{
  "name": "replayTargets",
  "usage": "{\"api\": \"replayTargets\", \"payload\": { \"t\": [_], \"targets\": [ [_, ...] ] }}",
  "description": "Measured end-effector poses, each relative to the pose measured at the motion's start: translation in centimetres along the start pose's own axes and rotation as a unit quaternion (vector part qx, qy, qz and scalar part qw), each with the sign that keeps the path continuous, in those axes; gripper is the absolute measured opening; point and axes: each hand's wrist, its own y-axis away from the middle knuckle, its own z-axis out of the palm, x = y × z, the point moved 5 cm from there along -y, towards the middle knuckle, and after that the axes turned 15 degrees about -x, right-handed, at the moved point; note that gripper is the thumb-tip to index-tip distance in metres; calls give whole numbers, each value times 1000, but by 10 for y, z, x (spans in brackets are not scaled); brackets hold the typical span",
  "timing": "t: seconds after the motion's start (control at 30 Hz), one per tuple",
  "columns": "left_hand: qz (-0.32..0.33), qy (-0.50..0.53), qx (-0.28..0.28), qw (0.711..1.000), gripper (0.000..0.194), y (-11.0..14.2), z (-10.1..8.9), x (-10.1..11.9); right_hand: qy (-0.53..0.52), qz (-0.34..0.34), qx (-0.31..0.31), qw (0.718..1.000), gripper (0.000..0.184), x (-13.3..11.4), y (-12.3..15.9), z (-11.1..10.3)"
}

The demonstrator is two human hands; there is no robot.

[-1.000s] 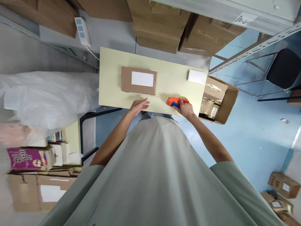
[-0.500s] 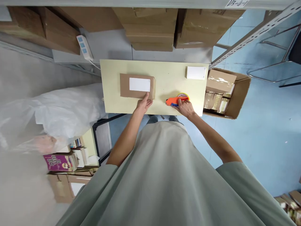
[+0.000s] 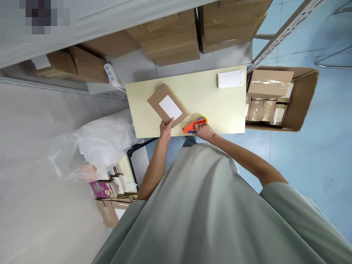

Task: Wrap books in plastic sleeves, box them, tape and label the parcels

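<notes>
Carton (image 3: 166,104) and orange tape dispenser (image 3: 189,128), handled at a pale bench (image 3: 220,110).
The carton sits aslant at upper centre, its lower edge pinched by the left hand's (image 3: 166,129) fingers, thumb uppermost; at centre, the right hand's (image 3: 203,131) fingers are wrapped around the dispenser beside it.

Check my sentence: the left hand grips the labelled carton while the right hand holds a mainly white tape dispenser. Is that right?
Not quite: the tape dispenser in the right hand is mainly orange, as the head view shows. The left hand does grip the labelled carton.
</notes>
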Motion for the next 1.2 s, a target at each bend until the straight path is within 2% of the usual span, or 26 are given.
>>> {"api": "replayTargets", "payload": {
  "t": [0.23, 0.43, 0.5, 0.63, 0.73, 0.87, 1.0, 1.13, 1.2],
  "targets": [
    [8, -25, -33, 999, 55, -11, -8, 2, -16, 10, 3, 1000, 59, 9, 10, 11],
    [0, -21, -20, 1000, 52, -9, 6, 0, -10, 10, -6, 1000, 57, 21, 38, 22],
    [-3, -21, -17, 1000, 52, -8, 8, 0, -11, 28, -9, 1000, 58, 33, 50, 27],
    [-13, -20, -31, 999, 53, -6, 8, 4, -15, 88, -13, 996, 61, 76, 79, 36],
    [-15, -22, -44, 999, 54, -4, 8, 11, -8, 107, 3, 994, 63, 100, 87, 29],
    [-21, -43, -67, 997, 52, 0, 10, 20, -9, 123, 41, 992, 62, 114, 67, -2],
    [-29, -87, -105, 990, 52, 1, 9, 31, -11, 106, 75, 991, 61, 111, 35, -35],
    [-41, -170, -172, 970, 61, -6, 0, 47, -6, 75, 56, 996, 58, 89, 16, -44],
    [-37, -225, -212, 950, 75, -13, -4, 60, -3, 62, 45, 997, 57, 73, 10, -41]
  ]
}}
